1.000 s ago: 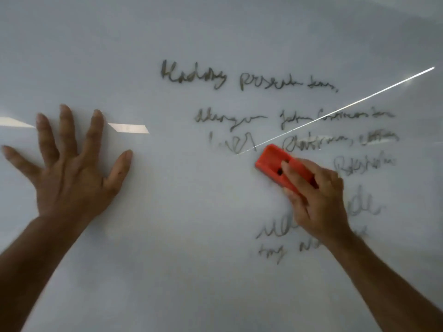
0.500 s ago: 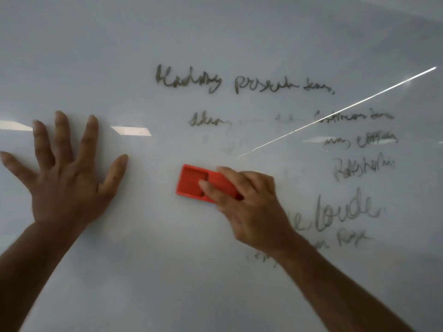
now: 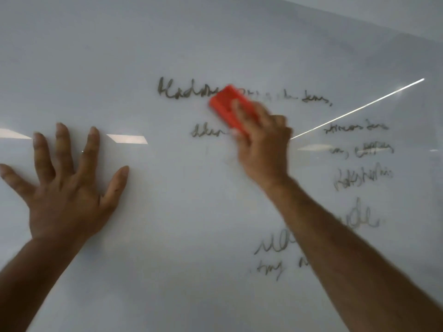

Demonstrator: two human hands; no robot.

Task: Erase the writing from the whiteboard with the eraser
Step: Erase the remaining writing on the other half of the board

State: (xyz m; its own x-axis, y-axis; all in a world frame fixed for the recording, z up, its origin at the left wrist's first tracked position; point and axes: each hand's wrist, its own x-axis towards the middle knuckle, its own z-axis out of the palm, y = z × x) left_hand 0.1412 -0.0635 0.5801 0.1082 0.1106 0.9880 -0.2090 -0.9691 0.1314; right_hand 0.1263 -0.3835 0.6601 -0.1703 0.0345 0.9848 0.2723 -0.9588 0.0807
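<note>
The whiteboard (image 3: pixel 167 44) fills the view, with dark handwriting (image 3: pixel 182 91) in several lines across its middle and right. My right hand (image 3: pixel 261 144) grips a red eraser (image 3: pixel 227 106) and presses it on the top line, covering the middle of that line; hand and eraser are blurred. The words right of the eraser look smeared and faint. My left hand (image 3: pixel 64 188) lies flat on the board at the left, fingers spread, holding nothing. My right forearm hides part of the lower lines of writing.
Ceiling-light reflections (image 3: pixel 127 138) and a bright diagonal streak (image 3: pixel 359 109) show on the glossy board. The board's top edge (image 3: pixel 359 21) runs across the upper right corner, with wall beyond it.
My right hand swept the eraser left across the middle lines, wiping part of them, then moved up and right onto the top line. The left hand has stayed put.
</note>
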